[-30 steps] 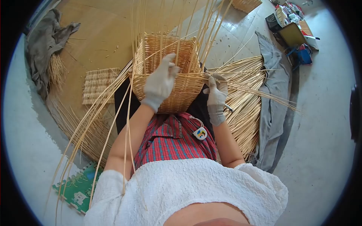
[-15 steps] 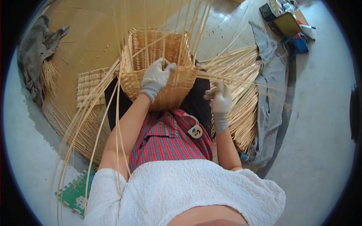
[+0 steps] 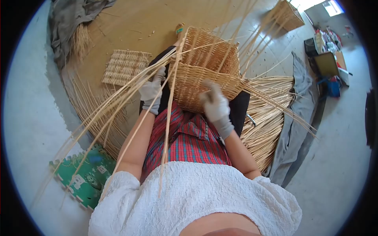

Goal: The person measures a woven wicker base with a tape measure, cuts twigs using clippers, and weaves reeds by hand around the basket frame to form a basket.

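Observation:
A half-woven wicker basket (image 3: 189, 84) sits tilted between my knees, with long loose canes standing up from its far side. More loose wicker strands (image 3: 114, 96) fan out from its left corner. My left hand (image 3: 151, 89), in a pale glove, is at that corner with its fingers closed around the strands, which partly cover it. In front of the basket's near wall is my gloved right hand (image 3: 216, 104). Motion blurs its fingers, and whether they touch the weave is unclear.
A big bundle of cut canes (image 3: 265, 133) lies on grey cloth (image 3: 297, 102) to the right. On the left are a flat woven panel (image 3: 126, 67) and a green foam mat (image 3: 84, 177). Another basket (image 3: 289, 15) stands at the far right, near a cluttered box (image 3: 327, 63).
My left hand has gone from the basket's near rim to the strands at its left corner. My right hand has come in from the right to the near wall. The basket appears turned.

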